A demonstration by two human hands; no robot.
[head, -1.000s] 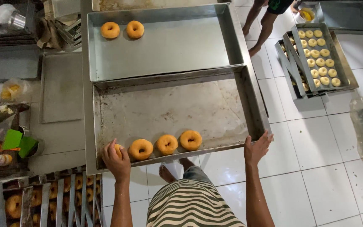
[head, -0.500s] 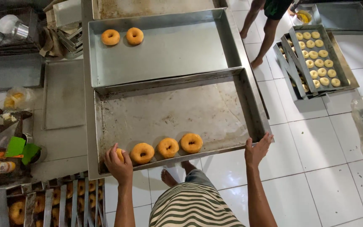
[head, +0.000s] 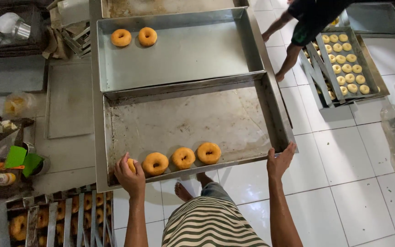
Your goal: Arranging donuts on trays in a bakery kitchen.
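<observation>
A large metal tray [head: 193,119] lies in front of me with three golden doughnuts [head: 183,158] in a row near its front edge. My left hand [head: 130,174] rests at the tray's front left corner, its fingers closed on a fourth doughnut [head: 132,164] at the row's left end. My right hand [head: 280,161] touches the tray's front right corner, fingers apart. Behind it a second metal tray [head: 184,55] holds two doughnuts [head: 134,37] at its far left.
Another person's legs [head: 293,41] stand at the upper right beside a floor rack of pale dough rings [head: 344,61]. A rack of fried doughnuts [head: 46,219] sits at the lower left. Jars and green cups [head: 21,158] crowd the left. White floor tiles [head: 353,183] spread right.
The view has drifted slightly; both hands stay at the tray's front corners, the left still on the doughnut. The other person's legs have shifted at the upper right.
</observation>
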